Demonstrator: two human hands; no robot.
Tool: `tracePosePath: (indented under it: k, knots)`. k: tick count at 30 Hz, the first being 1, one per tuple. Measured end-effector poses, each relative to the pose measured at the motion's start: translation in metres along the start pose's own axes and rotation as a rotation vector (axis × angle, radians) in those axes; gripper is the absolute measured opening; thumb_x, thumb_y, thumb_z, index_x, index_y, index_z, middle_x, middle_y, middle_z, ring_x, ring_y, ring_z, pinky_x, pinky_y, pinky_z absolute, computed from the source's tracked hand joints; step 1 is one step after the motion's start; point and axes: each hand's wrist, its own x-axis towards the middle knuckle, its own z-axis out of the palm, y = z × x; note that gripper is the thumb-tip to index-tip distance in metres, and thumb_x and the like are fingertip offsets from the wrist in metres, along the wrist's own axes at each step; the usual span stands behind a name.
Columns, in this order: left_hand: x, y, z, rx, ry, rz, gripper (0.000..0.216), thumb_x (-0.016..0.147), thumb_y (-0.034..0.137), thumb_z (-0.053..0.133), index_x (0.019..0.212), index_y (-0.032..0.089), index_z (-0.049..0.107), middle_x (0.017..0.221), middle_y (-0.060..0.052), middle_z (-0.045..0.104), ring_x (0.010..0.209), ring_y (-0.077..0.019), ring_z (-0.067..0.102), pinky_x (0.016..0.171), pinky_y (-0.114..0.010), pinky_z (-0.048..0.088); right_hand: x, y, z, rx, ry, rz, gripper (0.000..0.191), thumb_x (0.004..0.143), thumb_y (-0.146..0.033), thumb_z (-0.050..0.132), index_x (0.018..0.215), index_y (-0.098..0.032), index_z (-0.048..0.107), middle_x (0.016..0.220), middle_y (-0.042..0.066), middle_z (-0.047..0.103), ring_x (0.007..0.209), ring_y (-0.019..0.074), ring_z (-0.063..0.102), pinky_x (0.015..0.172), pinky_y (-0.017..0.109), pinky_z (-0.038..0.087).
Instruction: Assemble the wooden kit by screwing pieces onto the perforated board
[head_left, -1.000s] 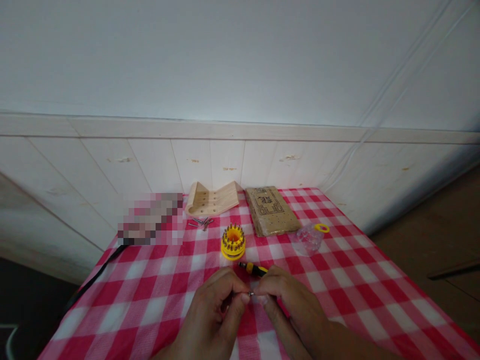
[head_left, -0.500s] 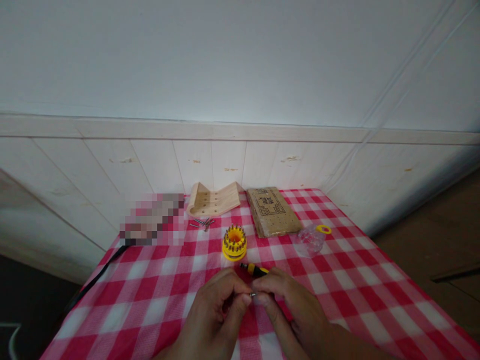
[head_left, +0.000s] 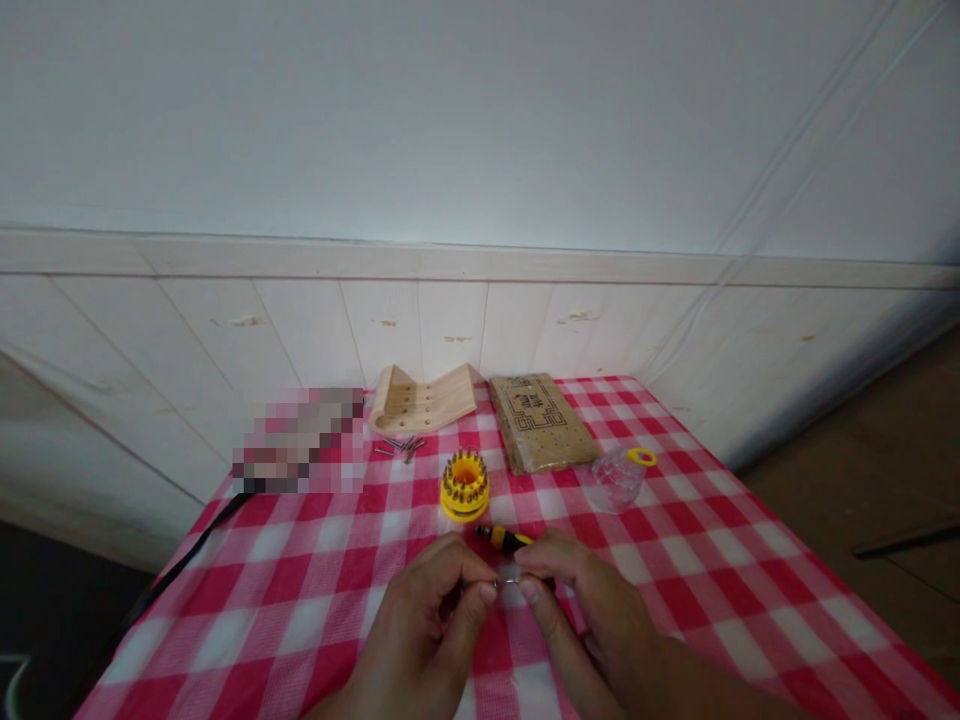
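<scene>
On the checked tablecloth (head_left: 300,580), a black strap (head_left: 199,555) runs down the left edge. Loose metal screws (head_left: 405,449) lie just in front of a bent wooden piece (head_left: 431,398) with holes. The left hand (head_left: 431,620) pinches a tiny metal tip (head_left: 496,583) between thumb and forefinger. Behind it stands a yellow bit holder (head_left: 465,488); beside this lies a black-and-yellow screwdriver (head_left: 504,538). A slim metal piece (head_left: 512,581) projects leftward from the right hand's (head_left: 592,610) pinching thumb and forefinger; whether the two metal parts join cannot be told. Farther back lie a brown package (head_left: 544,425) and, rightmost, a clear plastic cover (head_left: 615,480).
</scene>
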Motion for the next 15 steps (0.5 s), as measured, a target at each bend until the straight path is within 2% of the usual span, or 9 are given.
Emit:
tracePosePath:
  k: [10,15]
  knots:
    - [0.0004,0.0015,0.0004,0.004,-0.001,0.023,0.024,0.098,0.028,0.052,0.081,0.019,0.065,0.077,-0.004,0.063,0.069,-0.0162,0.058,0.063,-0.025,0.046,-0.0042,0.0033,0.0038,0.028,-0.045,0.010,0.029,0.096,-0.011,0.051,0.122,-0.023,0.053,0.100,0.007,0.069,0.086,0.0195,0.071,0.077,0.030,0.061]
    - [0.0011,0.0000,0.0010,0.034,-0.002,0.017,0.025,0.098,0.028,0.051,0.080,0.019,0.064,0.077,-0.004,0.063,0.069,-0.0162,0.058,0.062,-0.025,0.044,-0.0012,0.0028,0.0026,0.037,-0.077,0.012,0.026,0.096,-0.011,0.050,0.119,-0.023,0.053,0.098,0.007,0.070,0.085,0.0188,0.071,0.074,0.028,0.061]
